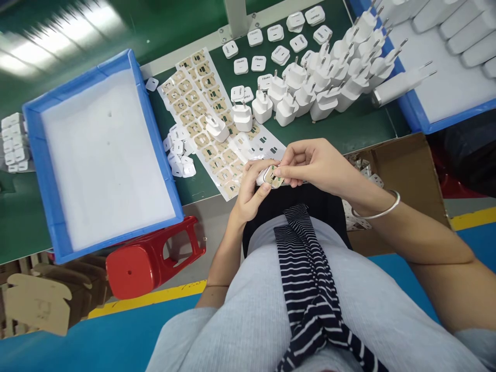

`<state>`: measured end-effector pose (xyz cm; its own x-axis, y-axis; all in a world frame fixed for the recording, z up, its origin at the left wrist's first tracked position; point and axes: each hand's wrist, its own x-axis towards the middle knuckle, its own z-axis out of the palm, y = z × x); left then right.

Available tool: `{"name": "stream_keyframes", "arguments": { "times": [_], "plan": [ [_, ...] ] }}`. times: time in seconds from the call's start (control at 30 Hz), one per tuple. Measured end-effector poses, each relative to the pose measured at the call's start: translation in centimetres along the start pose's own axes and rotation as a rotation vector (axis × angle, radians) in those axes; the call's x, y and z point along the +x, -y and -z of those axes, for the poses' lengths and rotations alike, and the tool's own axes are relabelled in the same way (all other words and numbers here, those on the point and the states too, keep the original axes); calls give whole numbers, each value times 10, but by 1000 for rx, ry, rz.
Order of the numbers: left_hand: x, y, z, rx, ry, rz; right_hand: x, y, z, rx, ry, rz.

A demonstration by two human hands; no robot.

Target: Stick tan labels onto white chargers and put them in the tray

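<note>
In front of my waist, my left hand point(249, 192) is closed around a white plug charger point(261, 179). A tan adhesive sticker point(276, 181) with small cut-outs lies against the charger's end. My right hand point(312, 164) pinches at this sticker with thumb and fingertips; the rest of its fingers are curled. Just beyond my hands lie sheets of tan stickers point(201, 111), partly peeled. A lone charger point(217, 127) rests on the sheets. Several more chargers point(287, 109) stand with their pins up at the right, near scattered white caps point(258, 63) with lettering.
A blue tray point(176, 204) with a white lining sits at the left, beside a pile of small white caps point(181, 150). Another blue tray point(422, 121) at the right holds white chargers. Below the bench are a red stool point(132, 271) and a cardboard box point(411, 181).
</note>
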<state>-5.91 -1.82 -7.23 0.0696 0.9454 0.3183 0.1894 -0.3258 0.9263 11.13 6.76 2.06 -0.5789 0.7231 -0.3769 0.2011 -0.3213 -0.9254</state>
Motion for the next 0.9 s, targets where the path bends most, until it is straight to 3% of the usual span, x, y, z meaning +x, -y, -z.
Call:
{"name": "stream_keyframes", "arguments": {
  "times": [0.23,0.43,0.73,0.9],
  "plan": [
    [0,3,-3,-198,-77,20,7,-10,0,-63,-13,-72],
    [4,-2,-8,-356,-193,97,9,-30,-8,102,169,21],
    [5,-1,-5,-304,-165,68,5,-45,-16,117,110,126],
    [6,3,-6,-233,-168,156,6,-60,-8,107,123,270]
  ]
}}
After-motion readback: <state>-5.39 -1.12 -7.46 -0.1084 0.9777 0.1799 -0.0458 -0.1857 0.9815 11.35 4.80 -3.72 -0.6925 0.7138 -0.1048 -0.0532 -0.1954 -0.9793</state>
